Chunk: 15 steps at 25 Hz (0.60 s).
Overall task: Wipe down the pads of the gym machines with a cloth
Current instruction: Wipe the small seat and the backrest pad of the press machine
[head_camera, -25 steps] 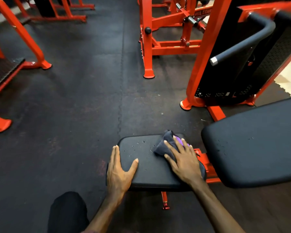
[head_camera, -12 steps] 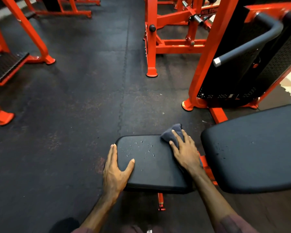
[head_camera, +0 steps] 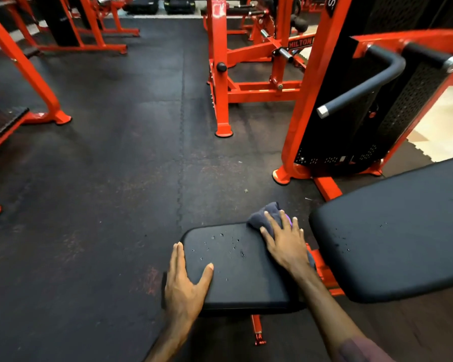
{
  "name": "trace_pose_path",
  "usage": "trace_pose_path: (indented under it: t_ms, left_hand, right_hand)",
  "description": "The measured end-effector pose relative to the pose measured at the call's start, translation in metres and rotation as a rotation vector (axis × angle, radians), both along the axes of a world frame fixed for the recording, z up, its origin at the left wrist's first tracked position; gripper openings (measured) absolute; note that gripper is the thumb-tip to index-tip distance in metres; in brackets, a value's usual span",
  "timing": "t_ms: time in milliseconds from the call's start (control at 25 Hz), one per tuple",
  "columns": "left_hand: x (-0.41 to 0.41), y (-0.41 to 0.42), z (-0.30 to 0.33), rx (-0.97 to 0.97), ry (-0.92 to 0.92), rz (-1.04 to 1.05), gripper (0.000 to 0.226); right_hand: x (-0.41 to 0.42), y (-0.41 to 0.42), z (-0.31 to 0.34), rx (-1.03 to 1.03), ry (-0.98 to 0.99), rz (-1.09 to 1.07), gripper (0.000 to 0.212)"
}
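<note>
The long back pad [head_camera: 392, 239] fills the right side, its long axis running from lower left up to the right edge. Just beside it on the left lies the smaller seat pad [head_camera: 241, 267], speckled with droplets, long axis pointing away from the person. The left hand [head_camera: 186, 286] rests flat on its near left edge, fingers straight, thumb spread. The right hand [head_camera: 285, 244] presses the grey cloth [head_camera: 266, 212] onto the pad's far right corner with splayed, straight fingers.

Cloth [head_camera: 268, 214] largely hidden beneath right hand [head_camera: 285, 244], back pad [head_camera: 392, 231] cut off at right edge, both forearms cropped at bottom edge.
</note>
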State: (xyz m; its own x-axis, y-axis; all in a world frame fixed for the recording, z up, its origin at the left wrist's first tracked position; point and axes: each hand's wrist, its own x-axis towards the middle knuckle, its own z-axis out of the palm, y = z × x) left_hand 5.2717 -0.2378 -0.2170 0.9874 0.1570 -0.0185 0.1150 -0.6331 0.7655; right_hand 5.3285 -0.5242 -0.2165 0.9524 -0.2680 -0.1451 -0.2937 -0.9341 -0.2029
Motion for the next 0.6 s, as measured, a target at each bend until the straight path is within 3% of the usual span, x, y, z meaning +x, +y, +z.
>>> trace_pose_path:
  t_ms: [120, 280, 480, 600]
  left_hand:
    - [0.004, 0.002, -0.003, -0.021, -0.012, -0.022, 0.101]
    - [0.004, 0.004, -0.009, -0.093, -0.033, -0.036, 0.101]
    - [0.005, 0.006, -0.011, -0.131, -0.033, -0.053, 0.103]
    - [0.006, 0.009, -0.012, -0.157, -0.051, -0.067, 0.102]
  right_hand:
    - [0.021, 0.035, 0.007, -0.053, -0.011, -0.058, 0.063]
    - [-0.015, 0.039, 0.004, -0.066, -0.111, 0.234, 0.07]
    - [0.026, 0.075, 0.021, -0.057, 0.02, -0.085, 0.089]
    - [0.008, 0.089, 0.012, -0.096, -0.022, 0.234, 0.077]
